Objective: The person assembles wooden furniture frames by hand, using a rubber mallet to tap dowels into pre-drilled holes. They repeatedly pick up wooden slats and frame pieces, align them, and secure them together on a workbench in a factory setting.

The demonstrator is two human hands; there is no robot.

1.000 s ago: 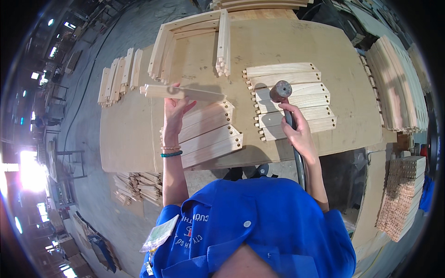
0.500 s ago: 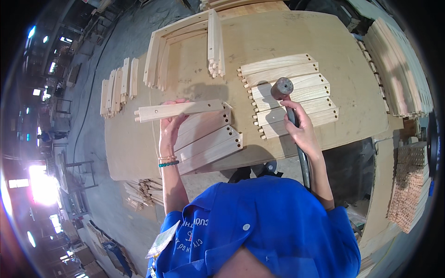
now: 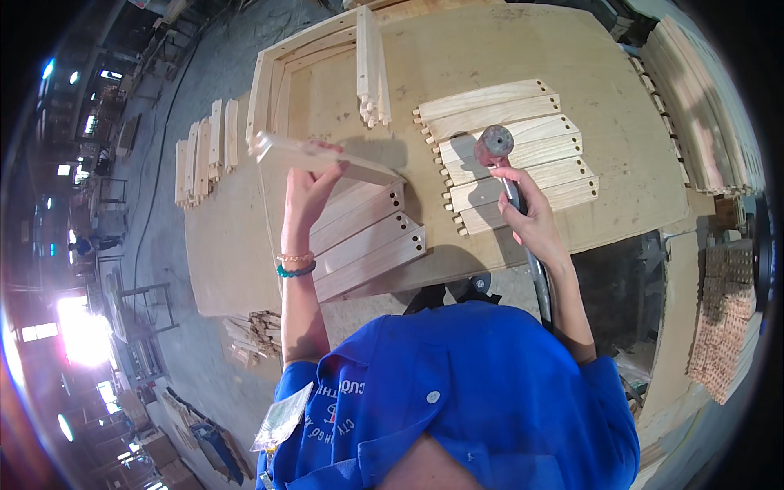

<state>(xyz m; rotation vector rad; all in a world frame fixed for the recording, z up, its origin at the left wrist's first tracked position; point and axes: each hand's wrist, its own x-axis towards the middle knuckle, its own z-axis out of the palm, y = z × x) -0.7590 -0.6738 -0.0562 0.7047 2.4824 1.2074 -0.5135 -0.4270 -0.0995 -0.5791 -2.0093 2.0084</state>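
Plainly, the head view caught both hands busy over the worktable (image 3: 461,49). The left hand (image 3: 307,196) was gripping a pale wooden rail (image 3: 369,170) above the left half of the worktable, fingers and thumb wrapped round its middle. The rail was slanted and blurred, most of all at its left end; its right end overlapped the near boards (image 3: 351,241), and whether it touched them could not be told. Those boards lay side by side by the near edge, dark holes in their right ends. Beaded bracelets (image 3: 296,268) circled the left wrist.

The right hand (image 3: 529,216) was closed on the dark handle of a mallet (image 3: 495,142), whose round head was held over the right-hand boards (image 3: 543,131). These formed a fanned row toward the right edge, with dowels on their left ends and holes in their right ends.

Along the left edge lay short wooden pieces (image 3: 202,159), roughly parallel. A three-sided wooden frame (image 3: 309,39) sat near the far left corner. Beyond the right edge stood a stack of long slats (image 3: 694,106), and thin sticks (image 3: 251,336) were piled below the near left corner.
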